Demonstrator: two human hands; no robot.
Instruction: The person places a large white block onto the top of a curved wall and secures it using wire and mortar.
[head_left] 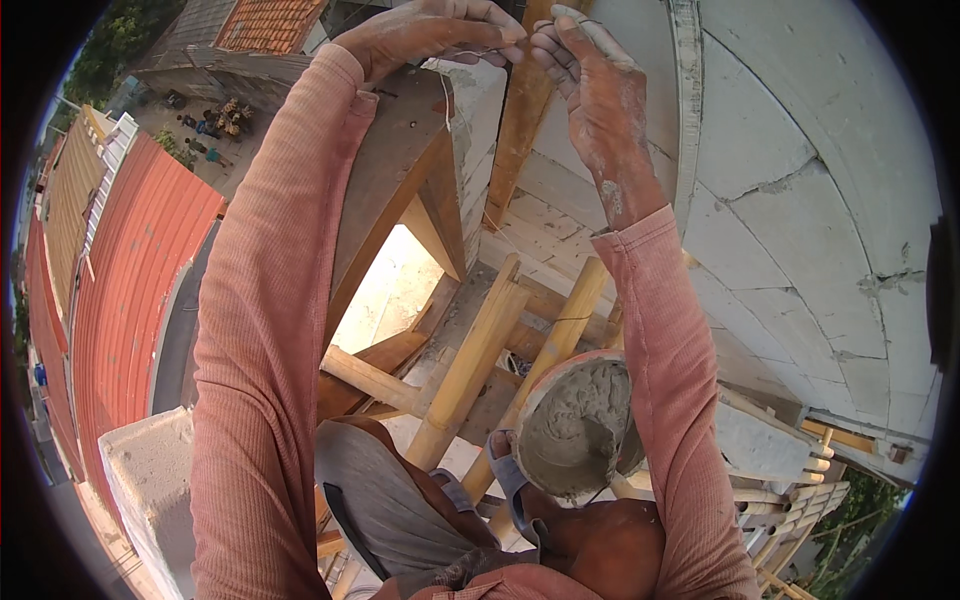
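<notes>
Both my arms, in pink sleeves, reach up to the top of the view. My left hand (435, 38) is closed, its fingertips pinching a thin pale string (447, 98), whose loose part hangs by the block wall's corner. Just across a narrow gap, beside an upright wooden board (520, 115), is my right hand (592, 75). Its fingers are curled in and dusted with grey; what they pinch, if anything, is too small to make out. Below my right forearm stands a bucket of wet grey mortar (575, 425), with a tool partly sunk in it.
Bamboo poles (470, 365) form scaffolding under my sandalled feet. A pale block wall (790, 220) curves along the right. A wooden frame (390, 225) surrounds an opening at centre left. At the lower left sits a white block (150, 480); red metal roofs (140, 280) lie far below, with people on the ground.
</notes>
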